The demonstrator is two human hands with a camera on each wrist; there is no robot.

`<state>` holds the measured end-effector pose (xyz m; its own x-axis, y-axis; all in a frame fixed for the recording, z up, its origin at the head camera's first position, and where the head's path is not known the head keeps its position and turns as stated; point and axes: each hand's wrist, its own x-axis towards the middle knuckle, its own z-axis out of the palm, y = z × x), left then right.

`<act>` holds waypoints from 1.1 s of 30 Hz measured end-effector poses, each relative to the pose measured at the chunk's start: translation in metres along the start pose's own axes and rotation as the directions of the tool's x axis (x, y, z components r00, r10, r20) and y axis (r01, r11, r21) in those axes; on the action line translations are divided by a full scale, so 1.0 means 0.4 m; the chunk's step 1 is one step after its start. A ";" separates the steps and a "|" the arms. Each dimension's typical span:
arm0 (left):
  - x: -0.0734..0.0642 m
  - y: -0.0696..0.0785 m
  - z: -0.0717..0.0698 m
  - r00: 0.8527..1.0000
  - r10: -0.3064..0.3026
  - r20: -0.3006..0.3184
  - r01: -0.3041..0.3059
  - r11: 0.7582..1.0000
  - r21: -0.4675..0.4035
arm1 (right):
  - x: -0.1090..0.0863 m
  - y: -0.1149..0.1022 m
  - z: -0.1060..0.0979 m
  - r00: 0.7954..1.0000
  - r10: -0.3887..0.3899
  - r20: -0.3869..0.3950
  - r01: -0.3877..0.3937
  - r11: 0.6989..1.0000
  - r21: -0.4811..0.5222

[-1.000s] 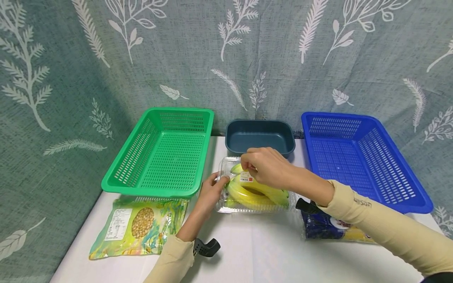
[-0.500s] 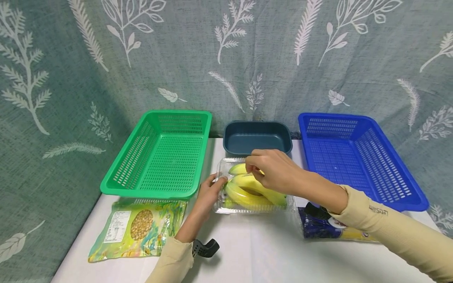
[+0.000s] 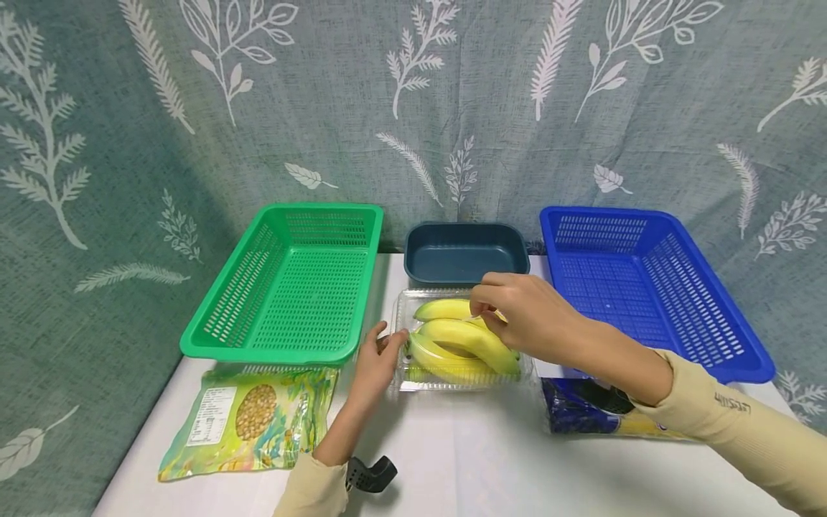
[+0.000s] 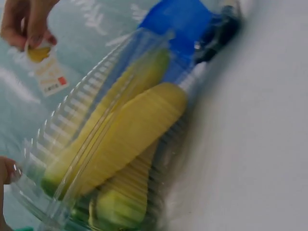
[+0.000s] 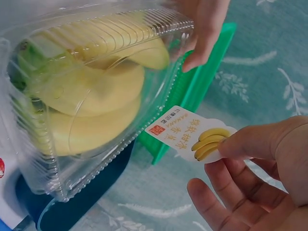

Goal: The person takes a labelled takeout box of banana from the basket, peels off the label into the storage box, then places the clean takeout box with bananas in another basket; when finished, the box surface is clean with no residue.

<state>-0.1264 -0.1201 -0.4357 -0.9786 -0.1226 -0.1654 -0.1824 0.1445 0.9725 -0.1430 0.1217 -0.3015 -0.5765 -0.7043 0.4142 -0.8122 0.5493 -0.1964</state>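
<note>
Clear ribbed plastic forms the clamshell box [image 3: 446,386] of bananas [image 3: 474,343], which sits on the white tablecloth [image 3: 494,459] just in front of a dark teal tray [image 3: 466,281], between a green perforated basket [image 3: 271,353] and a blue perforated basket [image 3: 717,305]. The right forearm slants in from the lower right, sleeve pushed back, wrist crossing above a dark blue and yellow packet [image 3: 581,424]. The right hand [image 3: 517,309] hovers over the box, thumb and index finger pinching one end of a white paper banana label [image 5: 180,132], the other fingers bent loosely beneath; the label hangs apart from the lid. The left forearm rises from the bottom edge, and the left hand [image 3: 375,366] lies at the box's left end, fingers relaxed and spread, thumb at the rim, gripping nothing
</note>
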 end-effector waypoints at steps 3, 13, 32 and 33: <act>-0.033 0.007 0.001 0.997 0.079 -0.025 -0.077 0.993 0.090 | -0.014 0.001 -0.010 1.000 -0.003 -0.016 0.003 1.000 -0.007; -0.114 0.092 -0.006 0.947 0.320 0.003 -0.310 0.916 0.253 | -0.046 -0.004 -0.046 0.998 -0.015 -0.067 0.014 1.000 -0.018; -0.002 0.322 -0.094 0.836 0.534 0.127 -0.538 0.753 0.377 | -0.053 0.043 -0.114 0.994 0.003 -0.111 -0.009 0.999 -0.048; 0.007 0.324 -0.095 0.841 0.524 0.134 -0.531 0.753 0.390 | -0.050 0.047 -0.116 0.994 0.006 -0.111 -0.011 0.999 -0.047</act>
<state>-0.1492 -0.1391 -0.3039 -0.9316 0.1043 0.3482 0.3449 0.5564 0.7560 -0.1425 0.1669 -0.2722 -0.5674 -0.6469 0.5094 -0.8009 0.5773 -0.1590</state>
